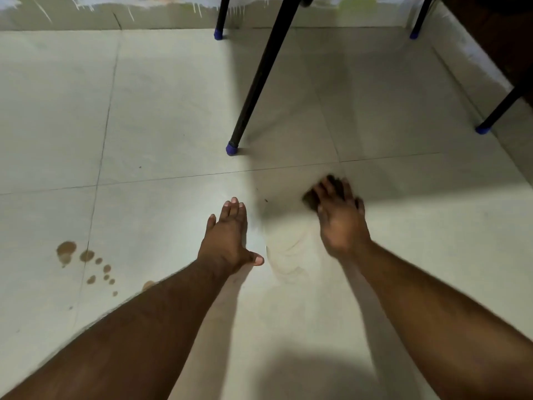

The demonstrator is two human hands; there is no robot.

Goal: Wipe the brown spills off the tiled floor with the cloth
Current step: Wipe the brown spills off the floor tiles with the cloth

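**Cloth under our right palm, spills waiting at far left**

Brown spills point(86, 264) sit at the far left of the tiled floor point(173, 111), a cluster of drops beside a grout line, with one more blot showing at the edge of our left forearm. They look untouched, so we judge most of the wiping is still ahead.

Our left hand point(227, 238) lies flat on the tile, fingers straight and thumb spread, bracing us. Just right of it a faint smeared swirl point(288, 252) marks the tile.

Our right hand point(337, 215) presses down on the dark cloth point(313, 199), which peeks out beyond the fingers; motion blur hides whether the fingers curl round it. We expect the cloth to be soft, light and limp, likely to bunch, so a flat palm over its middle should serve best.

Ahead, a black chair leg point(259, 82) with a blue cap stands close; more legs lie further right. Open room lies leftward, toward the spills.
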